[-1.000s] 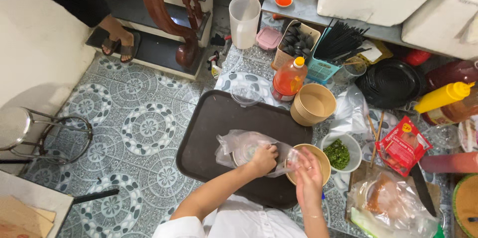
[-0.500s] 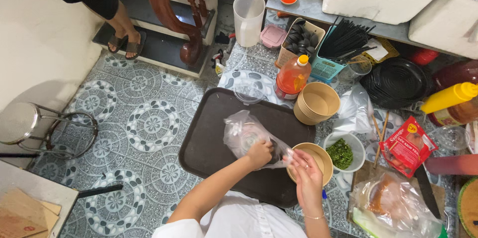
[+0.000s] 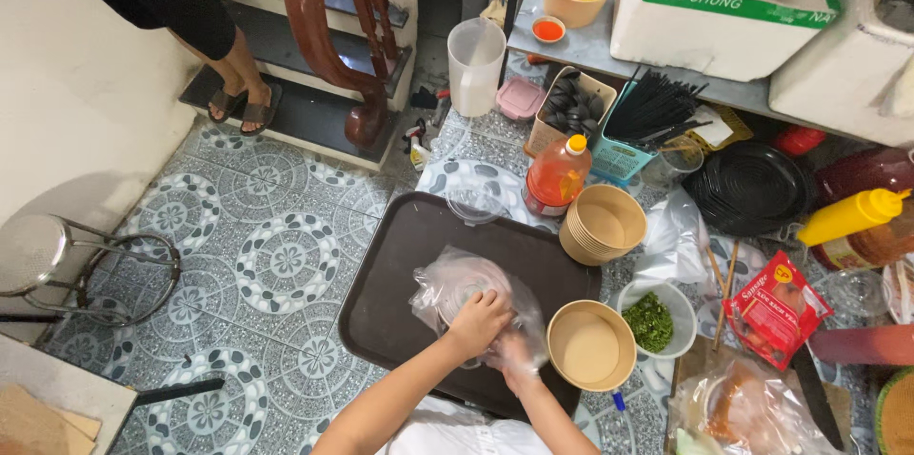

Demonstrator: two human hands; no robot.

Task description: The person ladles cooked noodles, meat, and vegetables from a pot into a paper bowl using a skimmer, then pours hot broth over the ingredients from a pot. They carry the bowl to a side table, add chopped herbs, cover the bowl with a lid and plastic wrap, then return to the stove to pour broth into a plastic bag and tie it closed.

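A crumpled clear plastic bag [image 3: 457, 282] with a round clear lid or container inside lies on a dark brown tray [image 3: 390, 265] on the tiled floor. My left hand [image 3: 478, 320] grips the bag's near edge from above. Just right of it, my right hand [image 3: 517, 356] is wrapped in the bag's plastic and holds it too. An empty tan paper bowl [image 3: 590, 348] stands on the tray's right corner, right beside my right hand.
Right of the tray are stacked paper bowls [image 3: 605, 225], a white bowl of chopped greens [image 3: 653, 322], an orange sauce bottle [image 3: 557, 174], a red packet [image 3: 776, 307] and a yellow squeeze bottle [image 3: 847, 217]. A metal stool [image 3: 57, 265] stands left. Another person's feet [image 3: 243, 108] rest on the stairs.
My right hand has moved left from over the paper bowl onto the plastic bag. Both hands now bunch the bag together on the tray.
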